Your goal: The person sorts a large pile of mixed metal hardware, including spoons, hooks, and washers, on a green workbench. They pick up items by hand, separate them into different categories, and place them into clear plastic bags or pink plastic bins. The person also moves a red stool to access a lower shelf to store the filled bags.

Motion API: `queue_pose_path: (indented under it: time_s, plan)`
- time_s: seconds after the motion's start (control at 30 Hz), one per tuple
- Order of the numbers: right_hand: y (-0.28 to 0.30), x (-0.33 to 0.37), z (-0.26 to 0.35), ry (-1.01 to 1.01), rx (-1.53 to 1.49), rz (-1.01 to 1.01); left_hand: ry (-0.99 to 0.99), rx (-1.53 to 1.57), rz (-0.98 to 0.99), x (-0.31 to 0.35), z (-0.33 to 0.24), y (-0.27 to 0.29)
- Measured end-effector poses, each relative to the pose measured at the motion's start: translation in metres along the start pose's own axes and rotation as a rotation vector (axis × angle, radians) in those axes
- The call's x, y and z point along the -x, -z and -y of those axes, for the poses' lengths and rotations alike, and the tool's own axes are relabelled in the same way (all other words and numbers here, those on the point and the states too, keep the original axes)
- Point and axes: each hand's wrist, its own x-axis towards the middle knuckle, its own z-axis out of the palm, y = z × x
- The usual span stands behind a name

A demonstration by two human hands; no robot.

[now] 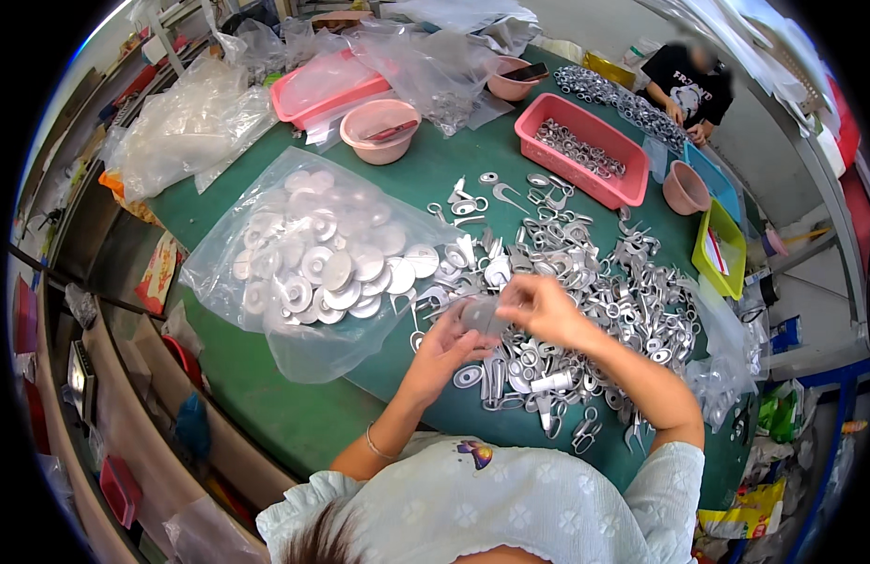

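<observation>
Between my hands is a round grey metal disc (483,318), slightly blurred. My left hand (444,340) grips its left side between thumb and fingers. The fingers of my right hand (545,310) are pinched at its right edge. Under and beyond both hands spreads a large heap of small silver metal parts (595,282), many with loops, hooks or curved arms. To the left, a clear plastic bag (313,352) lies open-mouthed toward the heap, with many silver discs (337,271) in it and a few at its mouth.
A pink tray (580,150) of small metal pieces stands beyond the heap, beside a pinkish bowl (686,188) and a green basket (720,249). Farther left are another pink bowl (379,132) and loose plastic bags (195,117). A co-worker (689,85) handles parts at the far right.
</observation>
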Motion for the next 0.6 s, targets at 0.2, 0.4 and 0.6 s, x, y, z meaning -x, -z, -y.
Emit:
queue_pose_path:
  time_s: [0.2, 0.4, 0.6]
  plan:
    - [0.015, -0.022, -0.018, 0.197, 0.247, -0.137, -0.103, 0.022, -0.296, 0.001, -0.014, 0.035]
    - [0.006, -0.063, -0.065, 0.279, 0.813, -0.127, -0.649, 0.103, -0.514, -0.013, -0.06, 0.053]
    - [0.012, -0.08, -0.051, 0.098, 0.916, 0.08, -0.783, -0.15, -0.628, -0.013, -0.07, 0.056]
